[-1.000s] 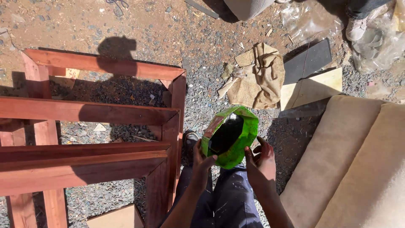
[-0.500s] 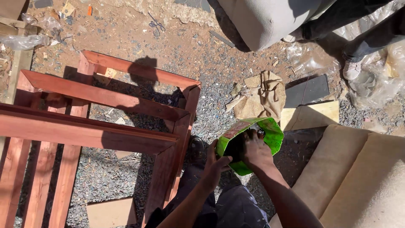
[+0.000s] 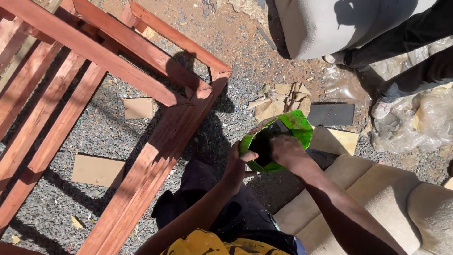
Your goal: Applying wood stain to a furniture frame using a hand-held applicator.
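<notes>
Red-brown wooden frame [image 3: 141,94] lies left of both hands, on gravel | beige cushions [image 3: 377,208] right of them, below | green container [image 3: 278,141] tilted mouth-up between hands for access | left hand [image 3: 236,165] clasps its rim, steadying | right hand [image 3: 285,150] reaches inside, fingers hidden: grip cannot be told.

Hard, direct sunlight; exposure bright overall. The person's shadow falls sharp and dark across the gravel [image 3: 108,137] and the wooden frame [image 3: 155,156]. Glare whitens the plastic sheet [image 3: 424,123]. The green container [image 3: 283,137] interior reads black. Focus crisp, blur negligible.
</notes>
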